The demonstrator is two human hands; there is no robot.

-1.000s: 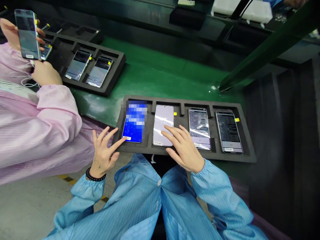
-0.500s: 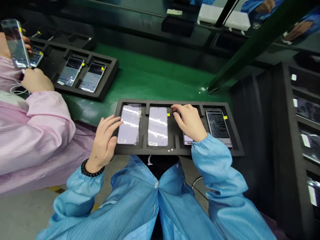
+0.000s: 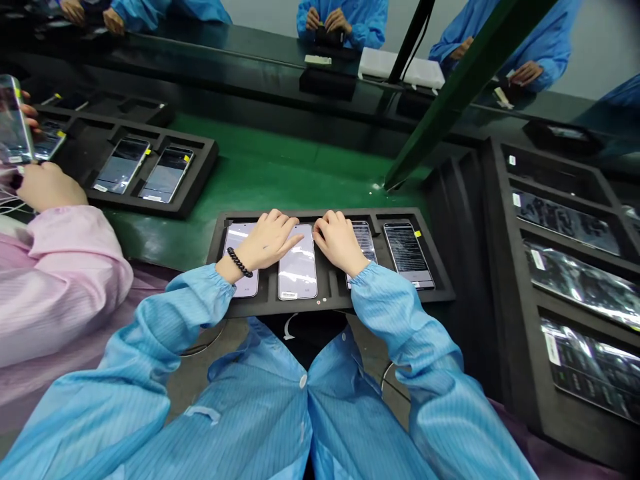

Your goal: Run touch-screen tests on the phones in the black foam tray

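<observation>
A black foam tray point(image 3: 330, 303) holds several phones in a row in front of me. My left hand point(image 3: 267, 241) reaches over the leftmost phone point(image 3: 249, 287), fingers and thumb apart, at the top end of the second phone point(image 3: 297, 273). That phone lies flat with a pale lit screen. At its upper right edge, my right hand point(image 3: 340, 241) has its fingers curled together; the yellow tab there is hidden. Under my right wrist lies a partly covered third phone point(image 3: 364, 237). To its right, another phone point(image 3: 410, 257) shows lines of text.
At left, a co-worker's hand point(image 3: 53, 187) is near a held phone point(image 3: 13, 127), beside another foam tray point(image 3: 193, 193). A green post point(image 3: 425, 130) rises behind my tray. A stacked tray point(image 3: 510, 300) with bagged phones stands at right. Co-workers' hands point(image 3: 335, 21) show across the bench.
My left hand has moved right, from the leftmost phone's edge to the second phone's top. My right hand has shifted left to that phone's edge. The view has tilted up and turned right.
</observation>
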